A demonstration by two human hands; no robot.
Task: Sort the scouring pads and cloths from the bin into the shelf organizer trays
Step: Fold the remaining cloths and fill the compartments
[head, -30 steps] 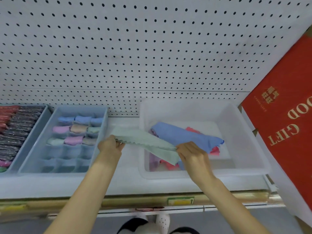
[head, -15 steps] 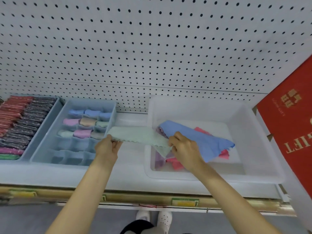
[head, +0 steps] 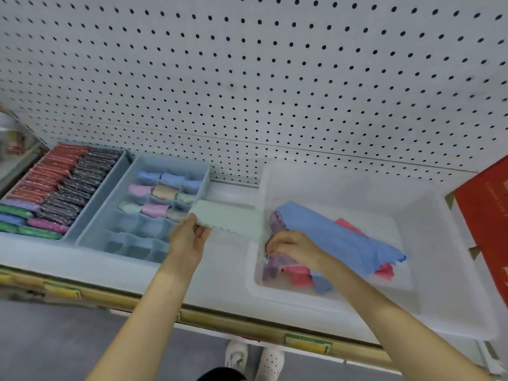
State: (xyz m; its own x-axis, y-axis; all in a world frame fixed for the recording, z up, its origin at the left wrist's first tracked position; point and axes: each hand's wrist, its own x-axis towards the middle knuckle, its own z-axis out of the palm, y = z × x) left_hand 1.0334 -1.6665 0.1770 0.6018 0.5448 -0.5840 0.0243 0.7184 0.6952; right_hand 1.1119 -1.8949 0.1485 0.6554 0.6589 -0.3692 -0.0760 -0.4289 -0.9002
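Between tray and bin, a pale green scallop-edged cloth (head: 231, 220) hangs stretched above the shelf; the left hand (head: 189, 237) pinches its nine-o'clock end, and the right hand (head: 291, 247) grips its three-o'clock corner with curled fingers at the bin's rim. Likely risks: a slackened pinch would let the limp cloth sag and unfold, or it could snag that rim. At three o'clock the clear plastic bin (head: 445, 284) holds a loose blue cloth (head: 338, 237), pink cloths (head: 301, 277) and a purple cloth (head: 276, 221); at nine o'clock the blue-grey divided organizer tray (head: 170, 160) holds rolled pastel cloths (head: 154, 209) in its rear cells; beyond it a long tray (head: 115, 171) holds packed scouring pads (head: 68, 182).
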